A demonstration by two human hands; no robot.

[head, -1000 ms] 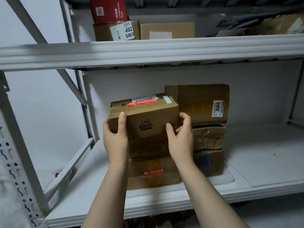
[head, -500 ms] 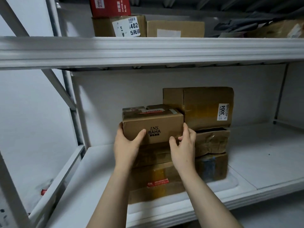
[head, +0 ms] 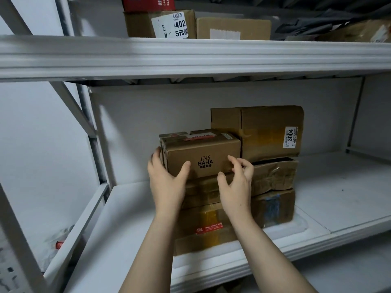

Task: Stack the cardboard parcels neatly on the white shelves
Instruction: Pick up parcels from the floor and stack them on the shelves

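Box (head: 201, 154) on top of a pile (head: 203, 235) on the white shelf (head: 127, 218), left hand (head: 167, 182) gripping its left corner, right hand (head: 237, 187) loose, fingers apart, holding nothing

The INS BAHA parcel (head: 203, 157) in my left hand (head: 167, 182) sits level atop two stacked parcels (head: 201, 240), beside the 3004 parcel (head: 264, 132).
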